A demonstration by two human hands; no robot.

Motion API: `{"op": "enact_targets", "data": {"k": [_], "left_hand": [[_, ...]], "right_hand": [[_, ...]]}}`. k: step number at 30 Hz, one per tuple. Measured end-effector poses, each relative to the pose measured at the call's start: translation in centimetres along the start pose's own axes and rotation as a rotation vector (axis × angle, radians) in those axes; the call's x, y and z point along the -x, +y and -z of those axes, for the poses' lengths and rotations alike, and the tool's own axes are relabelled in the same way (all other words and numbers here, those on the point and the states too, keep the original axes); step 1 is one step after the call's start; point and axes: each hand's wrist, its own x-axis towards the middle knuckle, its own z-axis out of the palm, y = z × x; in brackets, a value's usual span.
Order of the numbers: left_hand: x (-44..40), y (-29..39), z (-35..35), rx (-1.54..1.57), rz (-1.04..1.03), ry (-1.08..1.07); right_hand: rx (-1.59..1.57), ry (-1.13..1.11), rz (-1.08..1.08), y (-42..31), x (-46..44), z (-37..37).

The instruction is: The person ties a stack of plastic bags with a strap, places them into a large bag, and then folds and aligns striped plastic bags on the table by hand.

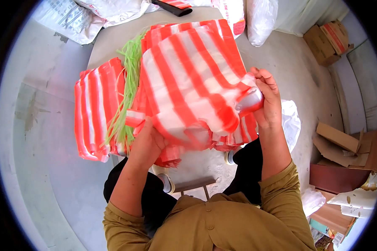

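Note:
A red-and-white striped plastic bag lies spread over a pile of similar bags, its near edge lifted and blurred. My left hand is closed on the bag's near left corner, with its fingertips partly hidden. At the bag's right corner, my right hand grips the plastic between thumb and fingers. Green strings run down the left side of the pile. Beyond them sits a second stack of striped bags.
A black object lies at the table's far edge, near white sacks. Cardboard boxes stand at the upper right and right. A white plastic bag is behind my right forearm.

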Motion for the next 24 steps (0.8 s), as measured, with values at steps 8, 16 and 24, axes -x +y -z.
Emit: {"op": "enact_targets", "data": {"k": [8,16,24], "left_hand": [[0.2,0.1,-0.2,0.14,-0.019,-0.094],[-0.2,-0.8,-0.9,0.155,0.033,-0.079],[-1.0,-0.9,-1.1,0.199,0.053,-0.147]], "right_hand": [[-0.019,-0.028,0.026,0.2,-0.2,0.1],[-0.046,-0.026,0.003,-0.2,0.0,0.7],[0.003,-0.017,0.004,-0.5,0.3,1.2]]}}
